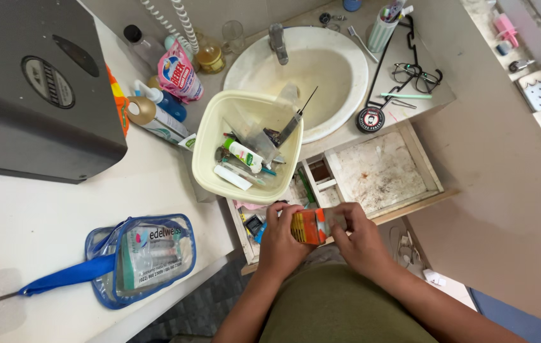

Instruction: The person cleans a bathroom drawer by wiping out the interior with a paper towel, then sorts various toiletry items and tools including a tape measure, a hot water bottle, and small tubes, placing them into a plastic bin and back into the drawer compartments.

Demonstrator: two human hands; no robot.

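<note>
Two hands hold one small orange box: the left hand and right hand have fingers closed around it, near the cream tub and open drawer.

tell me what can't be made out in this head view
- Orange packet: its ends are covered by the left hand and right hand.
- Open drawer: its near left part is hidden behind both hands.
- Cream tub: the items deep inside overlap, too small to tell apart.
- Grey box: cut off by the left and top edges.
</note>
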